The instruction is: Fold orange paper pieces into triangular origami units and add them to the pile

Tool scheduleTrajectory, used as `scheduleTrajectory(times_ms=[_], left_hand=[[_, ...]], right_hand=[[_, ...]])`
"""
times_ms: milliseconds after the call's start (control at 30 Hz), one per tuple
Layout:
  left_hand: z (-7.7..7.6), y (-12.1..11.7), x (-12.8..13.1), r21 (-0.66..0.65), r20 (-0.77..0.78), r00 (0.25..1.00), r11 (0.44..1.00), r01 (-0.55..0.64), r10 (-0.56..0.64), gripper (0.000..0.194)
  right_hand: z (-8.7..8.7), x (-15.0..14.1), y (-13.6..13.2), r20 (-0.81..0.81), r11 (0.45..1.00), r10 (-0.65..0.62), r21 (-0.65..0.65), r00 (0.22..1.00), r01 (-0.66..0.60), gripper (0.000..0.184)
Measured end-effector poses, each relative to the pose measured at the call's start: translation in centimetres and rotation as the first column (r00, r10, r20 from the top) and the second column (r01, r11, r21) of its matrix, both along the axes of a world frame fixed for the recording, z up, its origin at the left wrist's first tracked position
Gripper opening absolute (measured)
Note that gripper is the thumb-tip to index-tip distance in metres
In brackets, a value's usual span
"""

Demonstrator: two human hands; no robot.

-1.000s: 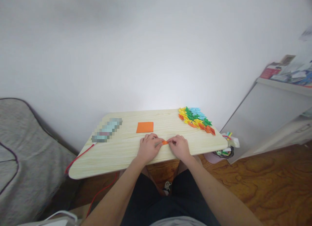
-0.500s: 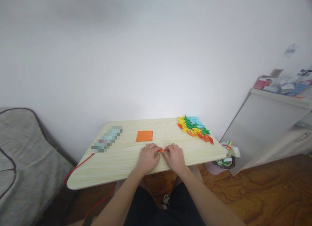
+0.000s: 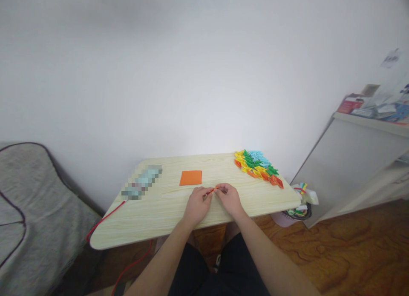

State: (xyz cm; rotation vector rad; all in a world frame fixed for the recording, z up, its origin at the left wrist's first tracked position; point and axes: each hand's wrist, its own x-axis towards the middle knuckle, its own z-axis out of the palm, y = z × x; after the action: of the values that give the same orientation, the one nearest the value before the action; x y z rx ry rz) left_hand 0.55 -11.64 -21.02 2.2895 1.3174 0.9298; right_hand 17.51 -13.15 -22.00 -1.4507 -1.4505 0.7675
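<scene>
Between my fingertips is a small piece of folded orange paper (image 3: 212,190), mostly covered by the fingers. My left hand (image 3: 198,203) pinches its left end, and my right hand (image 3: 228,198) pinches the right end. Both hands are just above the near half of the pale wooden table (image 3: 166,211). Beyond my left hand lies a flat orange paper square or stack (image 3: 191,178). To the far right, folded paper pieces (image 3: 257,167) in light blue, green, yellow and orange are set out in rows.
At the table's left is a blurred-out pale object (image 3: 142,183) with a red cord (image 3: 107,219) running off the edge. A lined waste bin (image 3: 289,215) stands by the right end, beside a cabinet (image 3: 354,159). Grey fabric (image 3: 47,211) covers something at left.
Both hands have tilted up and risen slightly with the orange paper, showing more of the fingers' pinch. The whole view has shifted a little.
</scene>
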Motion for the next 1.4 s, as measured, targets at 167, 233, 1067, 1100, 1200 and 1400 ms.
scheduleTrajectory(times_ms=[167, 233, 1067, 1100, 1200, 1400], left_hand=[[-0.2, -0.1, 0.1, -0.056, 0.072, 0.997, 0.998, -0.012, 0.016, 0.034], [-0.4, -0.2, 0.0, -0.077, 0.094, 0.995, 0.997, -0.009, 0.016, 0.034], [0.3, -1.3, -0.3, -0.101, 0.198, 0.980, 0.993, 0.053, -0.032, 0.028], [0.4, -1.4, -0.2, -0.100, 0.211, 0.977, 0.993, 0.056, -0.034, 0.028], [0.8, -1.6, -0.1, -0.105, 0.250, 0.968, 0.992, 0.065, -0.037, 0.033], [1.1, -1.8, -0.2, -0.131, 0.311, 0.949, 0.987, 0.097, -0.052, 0.036]], right_hand=[[-0.1, -0.1, -0.1, -0.106, 1.000, 0.023, 0.022, 0.994, -0.021, 0.034], [-0.2, 0.0, -0.4, -0.126, 0.999, 0.039, 0.032, 0.991, -0.035, 0.033], [0.5, 0.2, -2.2, -0.179, 0.992, 0.053, 0.120, 0.982, -0.032, 0.015], [0.3, 0.2, -2.2, -0.171, 0.993, 0.050, 0.118, 0.984, -0.029, 0.018], [-0.1, 0.3, -2.0, -0.148, 0.993, 0.050, 0.110, 0.988, -0.033, 0.025], [-0.6, 0.4, -1.8, -0.118, 0.995, 0.039, 0.097, 0.992, -0.028, 0.027]])
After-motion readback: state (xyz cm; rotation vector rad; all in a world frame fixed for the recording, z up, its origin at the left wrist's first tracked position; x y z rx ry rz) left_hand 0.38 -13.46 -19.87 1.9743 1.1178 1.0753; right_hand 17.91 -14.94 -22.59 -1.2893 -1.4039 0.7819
